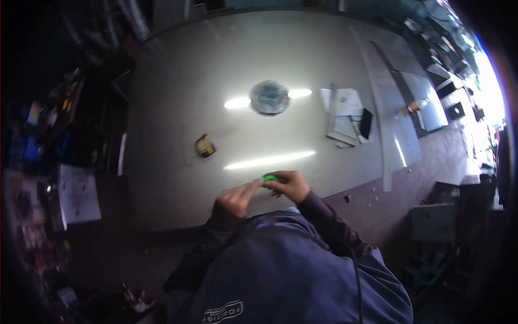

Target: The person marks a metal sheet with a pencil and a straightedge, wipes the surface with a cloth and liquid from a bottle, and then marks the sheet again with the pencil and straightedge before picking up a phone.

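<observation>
Close to the table's near edge, my right hand (pixel 290 186) is closed around a small bright green object (pixel 270 177); its exact kind is too small to tell. My left hand (pixel 237 199) meets it from the left, fingers pressed together and pointing at the green object. A thin yellowish bit shows between the two hands, and I cannot make out what it is. Farther off to the left on the table (pixel 178 189) lies a yellow and black tape measure (pixel 205 146). A round greyish disc-like thing (pixel 270 98) sits near the middle.
On the right are papers (pixel 345 105), a dark phone-like slab (pixel 366 123) and a long flat strip (pixel 382 119). Beyond the strip lies a bottle with an orange label (pixel 415 106). A white sheet with red marks (pixel 79 194) is at the left. A cable runs down my right side.
</observation>
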A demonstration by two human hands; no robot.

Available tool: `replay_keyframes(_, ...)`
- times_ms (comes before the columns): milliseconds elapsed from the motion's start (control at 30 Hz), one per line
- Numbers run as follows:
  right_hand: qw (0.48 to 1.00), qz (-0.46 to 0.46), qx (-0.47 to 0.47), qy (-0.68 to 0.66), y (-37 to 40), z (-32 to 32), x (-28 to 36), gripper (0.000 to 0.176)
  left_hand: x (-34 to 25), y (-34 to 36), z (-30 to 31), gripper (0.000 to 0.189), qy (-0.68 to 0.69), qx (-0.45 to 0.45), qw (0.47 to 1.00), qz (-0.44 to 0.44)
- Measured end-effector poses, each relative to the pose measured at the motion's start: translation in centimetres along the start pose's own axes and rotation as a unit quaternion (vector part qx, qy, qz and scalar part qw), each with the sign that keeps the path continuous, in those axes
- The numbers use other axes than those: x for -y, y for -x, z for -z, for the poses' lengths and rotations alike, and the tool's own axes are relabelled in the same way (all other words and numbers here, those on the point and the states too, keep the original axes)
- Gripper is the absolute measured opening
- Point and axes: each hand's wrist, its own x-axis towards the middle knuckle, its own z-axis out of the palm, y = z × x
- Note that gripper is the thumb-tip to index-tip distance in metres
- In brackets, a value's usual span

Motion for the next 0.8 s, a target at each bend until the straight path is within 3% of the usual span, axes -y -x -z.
replay_keyframes(133, 0.999, -0.014, 0.011, -0.029, -1.8, 1.5, -0.5, 0.035, -0.5, -0.7, -2.6, 0.03, -0.061, -0.039, 0.997, 0.03)
replay_keyframes(267, 0.996, -0.065, -0.046, -0.043, -3.7, 4.9, -1.2, 0.037, -0.9, -1.9, -4.7, 0.026, -0.093, -0.032, 0.993, 0.07)
replay_keyframes(333, 0.994, -0.047, -0.091, -0.044, -5.3, 7.6, -3.0, 0.035, -0.3, -1.5, -6.3, 0.02, -0.072, -0.06, 0.988, 0.123)
replay_keyframes(367, 0.994, -0.064, -0.093, 0.002, -5.9, 9.4, -4.1, 0.034, 0.3, -1.1, -7.1, 0.014, -0.046, -0.058, 0.98, 0.187)
replay_keyframes(400, 0.987, -0.107, -0.09, 0.074, -6.1, 11.1, -4.3, 0.033, 0.8, -1.0, -7.5, 0.014, -0.059, -0.057, 0.977, 0.198)
replay_keyframes(467, 0.982, -0.111, -0.091, 0.123, -6.6, 13.7, -6.5, 0.032, 3.1, -0.9, -6.9, 0.016, -0.027, -0.078, 0.939, 0.334)
replay_keyframes(533, 0.966, -0.097, -0.083, 0.223, -7.0, 16.1, -8.6, 0.033, 6.7, 0.5, -7.1, 0.026, -0.029, -0.137, 0.911, 0.389)
replay_keyframes(600, 0.942, -0.042, -0.095, 0.318, -6.5, 17.6, -9.2, 0.028, 10.5, 1.6, -6.8, 0.039, -0.11, -0.127, 0.884, 0.436)
replay_keyframes(667, 0.905, 0.05, -0.118, 0.405, -5.9, 18.4, -9.4, 0.024, 14.6, 2.0, -7.3, 0.054, -0.111, -0.172, 0.873, 0.442)
replay_keyframes(733, 0.886, 0.114, -0.12, 0.434, -5.7, 19.5, -10.5, 0.026, 15.9, -0.1, -7.0, 0.062, -0.089, -0.151, 0.855, 0.489)
replay_keyframes(800, 0.86, 0.167, -0.137, 0.463, -5.0, 18.8, -10.5, 0.031, 17.6, -1.0, -8.5, 0.065, -0.086, -0.143, 0.868, 0.468)
